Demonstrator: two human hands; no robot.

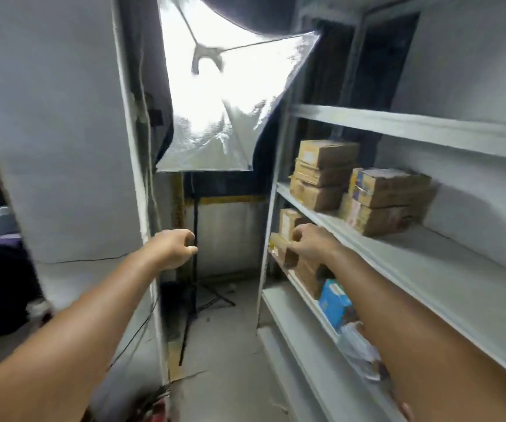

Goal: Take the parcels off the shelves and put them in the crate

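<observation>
Evidently early: parcels [388, 199] stand stacked on two levels of the shelves [413, 129], no crate shows, and of the hands the right hand [312, 242] reaches the lower stack, grip unclear, while the left hand [174, 249], left of the shelves, is loosely curled and apparently empty.

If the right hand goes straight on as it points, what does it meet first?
The right hand would meet the brown parcels at the far end of the lower shelf; blur hides whether they touch already.
</observation>
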